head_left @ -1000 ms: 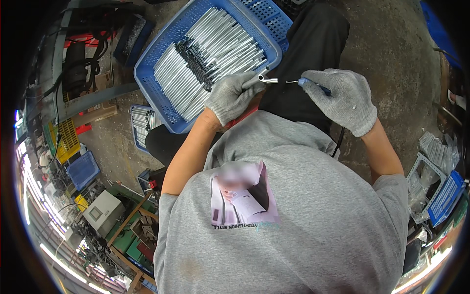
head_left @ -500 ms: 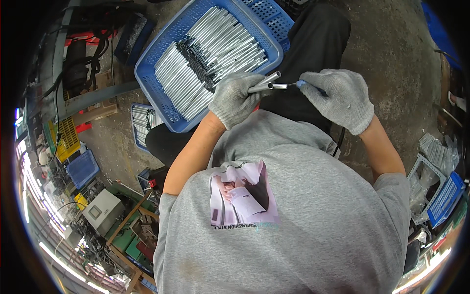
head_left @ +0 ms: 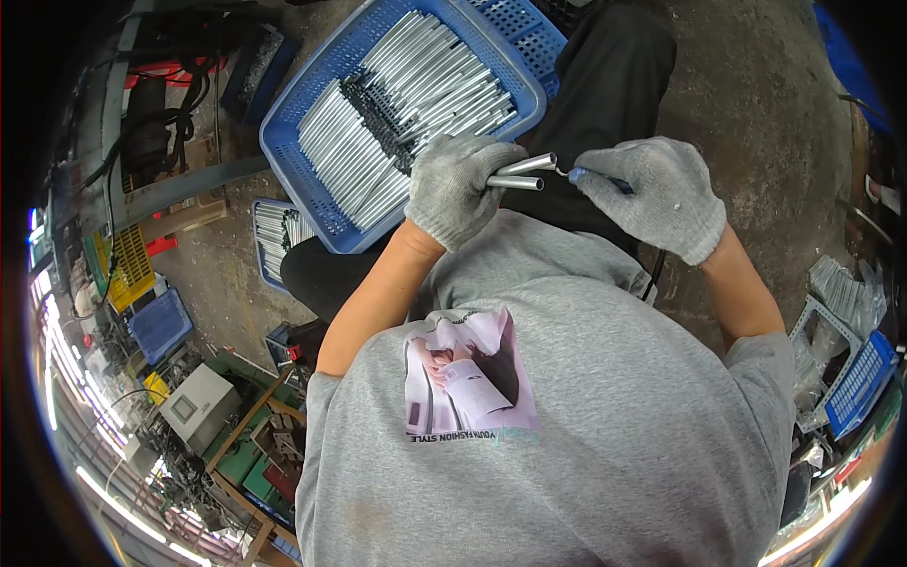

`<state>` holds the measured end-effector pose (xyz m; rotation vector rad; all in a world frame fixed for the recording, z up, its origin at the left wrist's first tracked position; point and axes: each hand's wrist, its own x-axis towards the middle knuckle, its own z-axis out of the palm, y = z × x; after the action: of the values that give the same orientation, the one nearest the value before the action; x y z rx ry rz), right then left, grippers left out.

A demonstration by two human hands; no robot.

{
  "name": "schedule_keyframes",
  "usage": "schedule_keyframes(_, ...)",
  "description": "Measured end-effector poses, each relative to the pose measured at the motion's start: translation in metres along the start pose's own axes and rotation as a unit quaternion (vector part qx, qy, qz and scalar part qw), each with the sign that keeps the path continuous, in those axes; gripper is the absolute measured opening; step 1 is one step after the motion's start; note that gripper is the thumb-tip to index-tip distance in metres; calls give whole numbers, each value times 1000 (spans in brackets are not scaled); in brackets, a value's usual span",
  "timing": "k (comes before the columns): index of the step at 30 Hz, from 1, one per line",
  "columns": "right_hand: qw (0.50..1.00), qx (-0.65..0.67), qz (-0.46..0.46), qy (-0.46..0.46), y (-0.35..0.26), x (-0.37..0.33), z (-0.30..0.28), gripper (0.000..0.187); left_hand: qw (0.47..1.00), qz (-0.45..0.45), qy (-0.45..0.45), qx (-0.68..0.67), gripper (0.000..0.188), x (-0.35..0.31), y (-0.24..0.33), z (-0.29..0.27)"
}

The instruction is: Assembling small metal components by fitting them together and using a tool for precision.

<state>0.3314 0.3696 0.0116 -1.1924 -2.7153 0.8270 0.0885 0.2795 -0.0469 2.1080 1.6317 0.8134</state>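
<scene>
Two silver metal tubes (head_left: 520, 181) stick out side by side from my gloved left hand (head_left: 460, 189), their open ends facing right. Its fingers are closed around them, and their other ends are hidden in the palm. In my gloved right hand (head_left: 654, 194) is a blue pen-like deburring tool (head_left: 577, 176), held in a pinch. Its thin bent tip is at the open end of the upper tube; whether it touches the rim, I cannot tell. Just beyond my left hand, a blue plastic basket (head_left: 283, 175) holds many similar tubes in two rows.
Another blue basket (head_left: 543, 47) lies behind the first. A smaller tray (head_left: 265, 250) of tubes stands on the floor at left. My dark-trousered leg (head_left: 614, 76) rises beside the basket. At far right are a blue crate (head_left: 862, 383) and bundled tubes (head_left: 836, 293).
The tubes in my left hand have turned and shifted slightly right and down. The tool's tip now shows bent at the upper tube's mouth; earlier it lined up with a shiny end lower down.
</scene>
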Motion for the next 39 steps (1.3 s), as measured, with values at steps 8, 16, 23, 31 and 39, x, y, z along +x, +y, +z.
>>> schedule_keyframes(8, 1000, 10, 22, 1, 3, 2, 3, 22, 1000, -2, 5, -19, 29, 0, -4, 4)
schedule_keyframes(16, 996, 77, 19, 35, 6, 6, 7, 22, 995, -99, -30, -1, 27, -5, -21, 6)
schedule_keyframes(23, 998, 1, 33, 47, 2, 4, 17, 22, 940, -316, -85, 100, 24, -9, -66, 14)
schedule_keyframes(31, 997, -25, -9, 77, 4, 1, 21, 21, 958, -264, -89, 68, 21, -14, -73, 18)
schedule_keyframes(39, 993, 12, -38, 110, -2, 2, 15, 19, 959, -197, -139, -146, 14, -7, -36, -2)
